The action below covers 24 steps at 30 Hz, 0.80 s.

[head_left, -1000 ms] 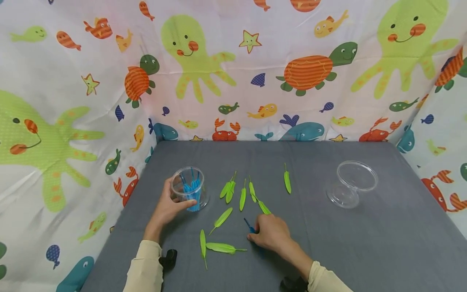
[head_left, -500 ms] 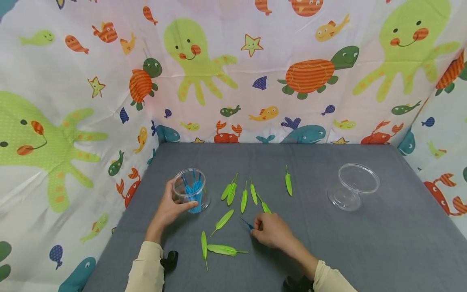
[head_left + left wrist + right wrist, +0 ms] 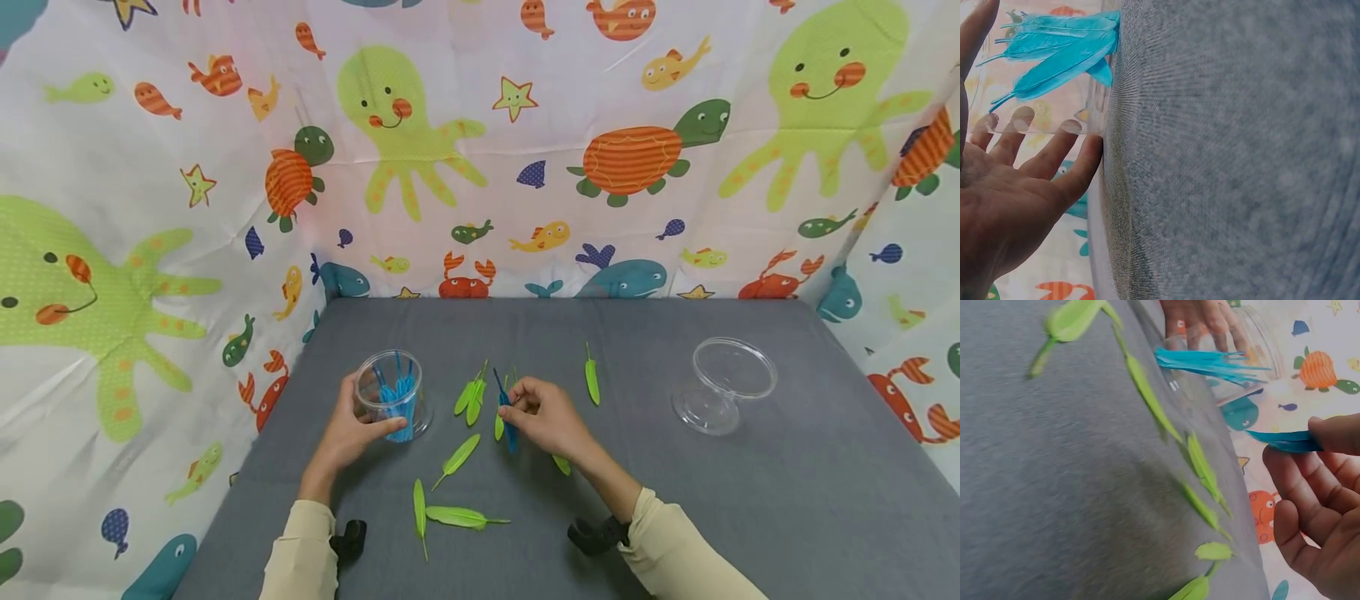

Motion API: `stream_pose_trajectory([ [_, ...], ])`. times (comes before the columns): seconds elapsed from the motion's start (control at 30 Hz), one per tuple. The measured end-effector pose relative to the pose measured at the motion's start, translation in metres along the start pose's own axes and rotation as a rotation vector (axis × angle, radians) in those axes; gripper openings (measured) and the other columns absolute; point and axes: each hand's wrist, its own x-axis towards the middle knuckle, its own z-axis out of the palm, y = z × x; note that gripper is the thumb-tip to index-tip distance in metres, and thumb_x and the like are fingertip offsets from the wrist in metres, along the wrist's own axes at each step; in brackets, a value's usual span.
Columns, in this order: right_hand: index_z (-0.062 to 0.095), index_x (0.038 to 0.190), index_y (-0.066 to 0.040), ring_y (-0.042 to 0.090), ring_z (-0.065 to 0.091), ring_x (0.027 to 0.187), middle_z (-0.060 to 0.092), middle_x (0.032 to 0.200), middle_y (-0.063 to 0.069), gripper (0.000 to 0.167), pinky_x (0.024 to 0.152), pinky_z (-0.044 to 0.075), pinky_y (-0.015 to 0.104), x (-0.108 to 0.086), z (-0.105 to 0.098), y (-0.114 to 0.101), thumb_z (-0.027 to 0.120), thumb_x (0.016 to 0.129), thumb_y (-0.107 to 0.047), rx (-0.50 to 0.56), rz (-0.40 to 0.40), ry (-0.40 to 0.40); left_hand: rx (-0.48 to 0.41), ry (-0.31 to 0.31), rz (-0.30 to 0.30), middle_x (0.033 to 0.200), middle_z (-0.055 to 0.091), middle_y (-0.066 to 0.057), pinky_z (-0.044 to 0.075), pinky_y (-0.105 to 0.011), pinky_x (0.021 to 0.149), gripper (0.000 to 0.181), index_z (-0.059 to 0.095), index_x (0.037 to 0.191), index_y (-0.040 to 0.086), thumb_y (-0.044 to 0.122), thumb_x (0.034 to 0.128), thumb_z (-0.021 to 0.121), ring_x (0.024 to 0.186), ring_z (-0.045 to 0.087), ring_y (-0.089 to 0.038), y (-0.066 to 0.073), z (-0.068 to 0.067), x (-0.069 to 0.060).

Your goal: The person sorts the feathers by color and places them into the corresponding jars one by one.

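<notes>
My left hand [image 3: 347, 437] holds a clear plastic cup [image 3: 420, 385] from its left side at the left of the grey table. Several blue feathers [image 3: 402, 396] stand in it, quills up; the left wrist view shows these feathers [image 3: 1063, 59] through the wall, with fingers [image 3: 1054, 150] against the cup. Between thumb and fingertips my right hand [image 3: 550, 421] pinches one blue feather [image 3: 512, 437], raised off the table with its quill pointing up. Beneath and behind that hand lie green feathers [image 3: 499, 427], partly hidden by it.
More green feathers lie loose: a pair [image 3: 472, 400] right of the cup, single ones [image 3: 459, 456] nearer me, another [image 3: 592, 382] farther back. A clear footed bowl [image 3: 705, 412] stands at the right. Printed cloth [image 3: 450, 333] is wrong to touch nothing; patterned curtain [image 3: 525, 200] encloses the back and sides.
My right hand has lifted the blue feather from the table, moved it away from me toward the back, and turned it quill up. The left hand stays on the cup.
</notes>
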Motion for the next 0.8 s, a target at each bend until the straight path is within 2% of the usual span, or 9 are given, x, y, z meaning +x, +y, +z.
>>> stream_pose_trajectory([
  [0.17,0.067,0.099,-0.009,0.014,0.06,0.072,0.07,0.087,0.006,0.012,0.066,0.048,0.03,0.014,0.004,-0.006,0.073,0.095,-0.019,0.038,0.017,0.028,-0.007,-0.003,-0.001,0.165,0.029,-0.005,0.034,-0.065,0.115,0.105,0.022,0.157,0.025,0.031,0.0774,0.091,0.151,0.035,-0.038,-0.002,0.0,-0.001],
  [0.37,0.068,0.103,-0.009,0.018,0.063,0.073,0.072,0.085,0.007,0.012,0.068,0.05,0.031,0.027,0.01,-0.017,0.073,0.095,-0.017,0.068,-0.003,0.044,-0.012,-0.001,-0.002,0.165,0.03,-0.005,0.034,-0.065,0.115,0.105,0.022,0.156,0.026,0.031,0.077,0.091,0.151,0.036,-0.038,-0.003,0.001,-0.001],
  [0.57,0.07,0.113,-0.011,0.015,0.063,0.074,0.072,0.086,0.007,0.019,0.07,0.052,0.031,0.036,0.015,-0.026,0.073,0.095,-0.017,0.075,-0.019,0.051,-0.021,-0.002,-0.001,0.166,0.028,-0.004,0.034,-0.065,0.115,0.107,0.021,0.157,0.027,0.03,0.0762,0.092,0.15,0.035,-0.039,-0.002,0.0,-0.001],
  [0.8,0.071,0.115,-0.012,0.015,0.062,0.073,0.071,0.086,0.006,0.021,0.067,0.051,0.031,0.043,0.017,-0.033,0.074,0.095,-0.017,0.063,-0.028,0.047,-0.022,-0.001,-0.007,0.166,0.029,-0.005,0.034,-0.064,0.116,0.107,0.021,0.157,0.027,0.029,0.0762,0.092,0.151,0.036,-0.038,0.0,0.0,0.0],
])
